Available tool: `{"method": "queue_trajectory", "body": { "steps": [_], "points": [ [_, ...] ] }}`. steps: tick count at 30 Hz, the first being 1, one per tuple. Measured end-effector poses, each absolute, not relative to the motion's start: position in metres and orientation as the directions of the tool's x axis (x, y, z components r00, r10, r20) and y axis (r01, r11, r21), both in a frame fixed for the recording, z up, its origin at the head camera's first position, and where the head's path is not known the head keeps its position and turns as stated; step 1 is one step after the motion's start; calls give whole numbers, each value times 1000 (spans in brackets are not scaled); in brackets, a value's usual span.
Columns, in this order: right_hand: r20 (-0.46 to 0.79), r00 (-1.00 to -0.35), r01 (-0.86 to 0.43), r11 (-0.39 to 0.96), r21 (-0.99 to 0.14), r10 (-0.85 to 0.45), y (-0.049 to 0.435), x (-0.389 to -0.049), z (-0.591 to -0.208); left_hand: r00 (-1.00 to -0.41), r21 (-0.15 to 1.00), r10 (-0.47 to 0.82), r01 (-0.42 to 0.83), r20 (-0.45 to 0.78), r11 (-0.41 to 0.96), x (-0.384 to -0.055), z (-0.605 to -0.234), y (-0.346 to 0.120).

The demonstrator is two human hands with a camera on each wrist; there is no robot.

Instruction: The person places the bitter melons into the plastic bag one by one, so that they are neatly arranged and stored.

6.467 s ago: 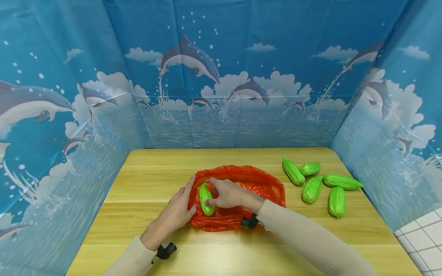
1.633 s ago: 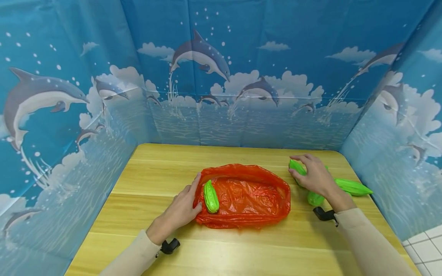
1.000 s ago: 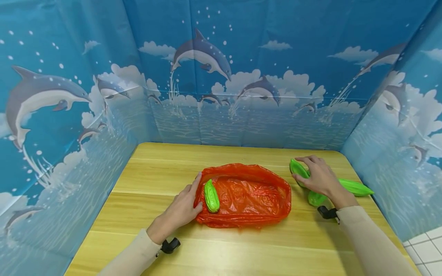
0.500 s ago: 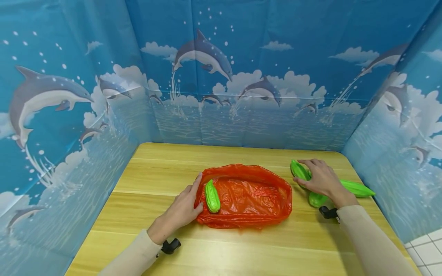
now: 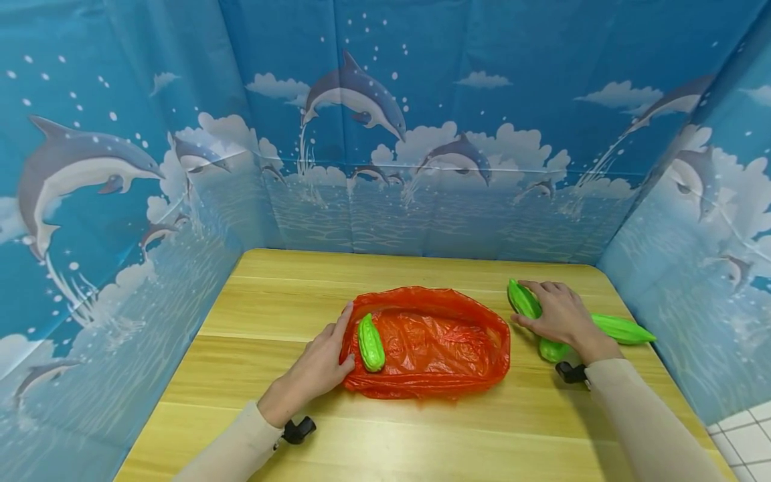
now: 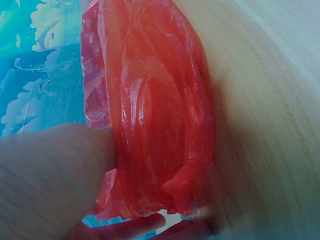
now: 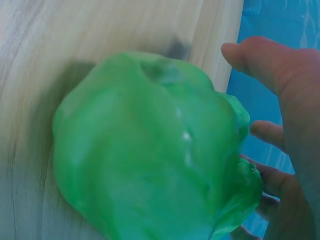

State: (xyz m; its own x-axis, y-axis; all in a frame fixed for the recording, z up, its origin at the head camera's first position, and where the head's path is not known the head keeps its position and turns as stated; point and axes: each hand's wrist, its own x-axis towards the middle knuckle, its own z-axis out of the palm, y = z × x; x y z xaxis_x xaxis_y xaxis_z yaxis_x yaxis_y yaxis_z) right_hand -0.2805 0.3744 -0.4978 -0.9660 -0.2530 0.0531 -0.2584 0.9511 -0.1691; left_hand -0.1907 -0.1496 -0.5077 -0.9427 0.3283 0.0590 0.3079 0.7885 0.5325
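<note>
Head view: left hand (image 5: pixel 313 365) pinched the rim of the red plastic bag (image 5: pixel 424 383), one ridged green gourd (image 5: pixel 371 343) inside. I saw the right hand (image 5: pixel 560 313) loosely spread over another gourd (image 5: pixel 523 300), contact unclear.

room in bag (image 5: pixel 434 341) beside gourd (image 5: pixel 371 343)

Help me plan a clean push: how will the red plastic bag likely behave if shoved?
Probably floppy: the red plastic bag has creased, wrinkled walls. It looks light, since its shiny film seems thin. The green gourd inside may roll, being rounded.
</note>
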Motion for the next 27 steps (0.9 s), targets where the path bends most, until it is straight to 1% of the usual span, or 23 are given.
{"method": "queue_trajectory", "body": {
  "steps": [14, 27],
  "points": [
    [56, -963, -270, 949, -162, -264, 373, -283, -504, -944, 538, 328, 301, 48, 787, -190, -507, -150],
    [154, -945, -313, 934, -171, -289, 370, -285, -504, -945, 544, 324, 294, 41, 786, -190, -508, -150]
  ]
}}
